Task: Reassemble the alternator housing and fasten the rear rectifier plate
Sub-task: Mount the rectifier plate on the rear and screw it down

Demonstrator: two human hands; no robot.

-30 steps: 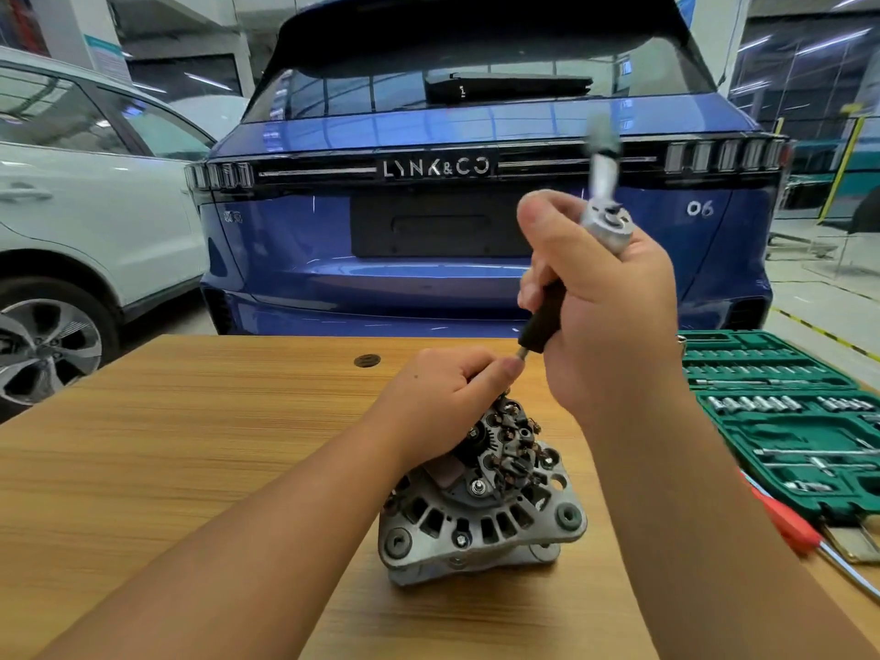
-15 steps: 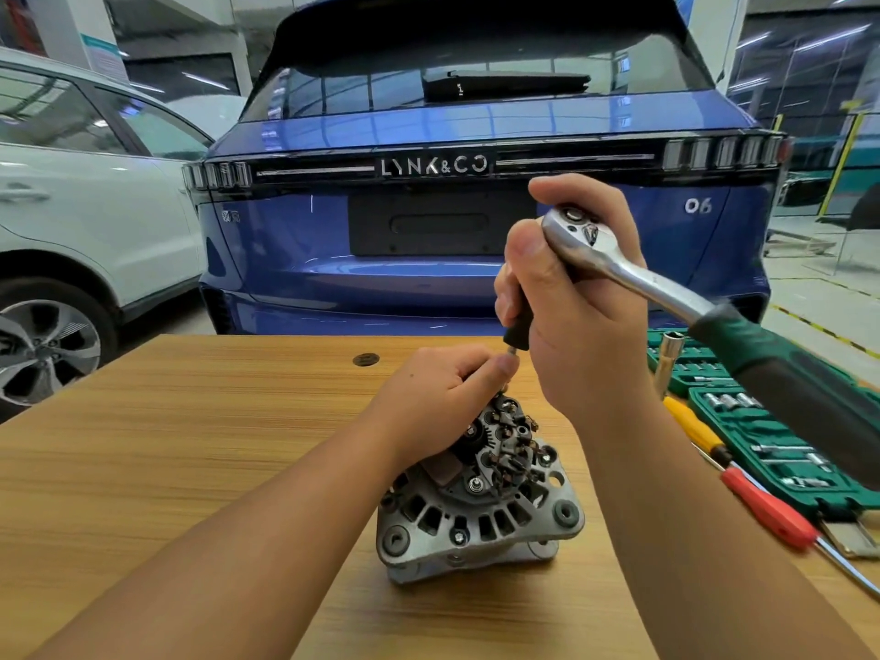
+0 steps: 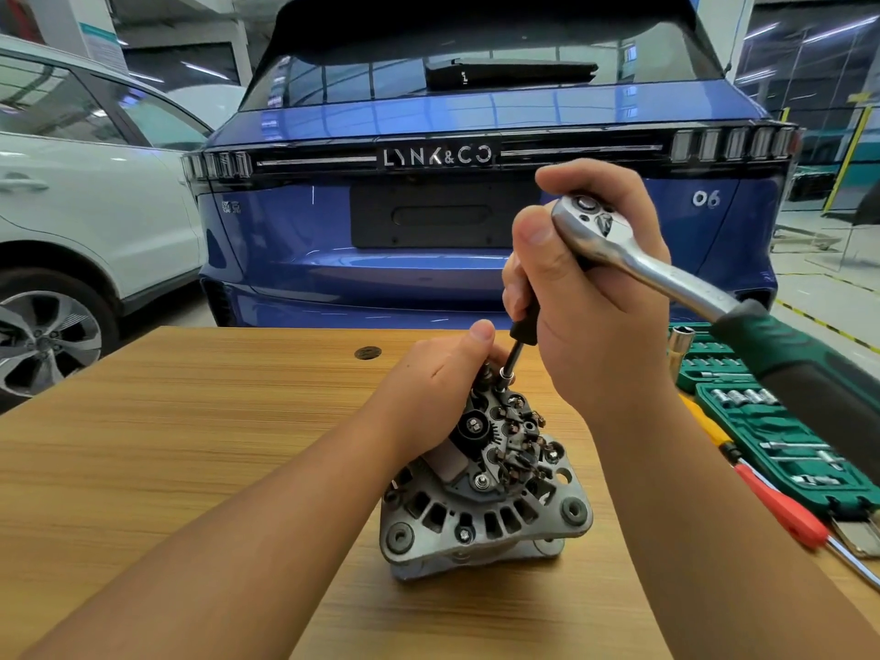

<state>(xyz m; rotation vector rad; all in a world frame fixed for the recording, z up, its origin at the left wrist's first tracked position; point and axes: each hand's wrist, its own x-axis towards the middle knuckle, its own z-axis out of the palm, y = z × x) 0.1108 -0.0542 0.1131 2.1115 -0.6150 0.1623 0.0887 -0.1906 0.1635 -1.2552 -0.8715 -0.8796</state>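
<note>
One grey metal alternator (image 3: 481,493) stands on the wooden table (image 3: 166,445), near its front edge. Two bare hands work on it. The left hand (image 3: 443,373) has its fingers curled round the top of the alternator, thumb pointing up. The right hand (image 3: 590,297) has its fingers wrapped tight round the head of one shiny silver ratchet with a dark green handle (image 3: 666,278). One thin black extension bar (image 3: 516,350) goes down from the ratchet to a bolt on the dark rectifier plate (image 3: 509,435).

One green socket tray (image 3: 785,435) and one red-handled screwdriver (image 3: 781,512) lie on the right.

Two cars stand behind: one blue car (image 3: 333,231) that says "LYNK&CO" and "06", and one white car (image 3: 95,207).
</note>
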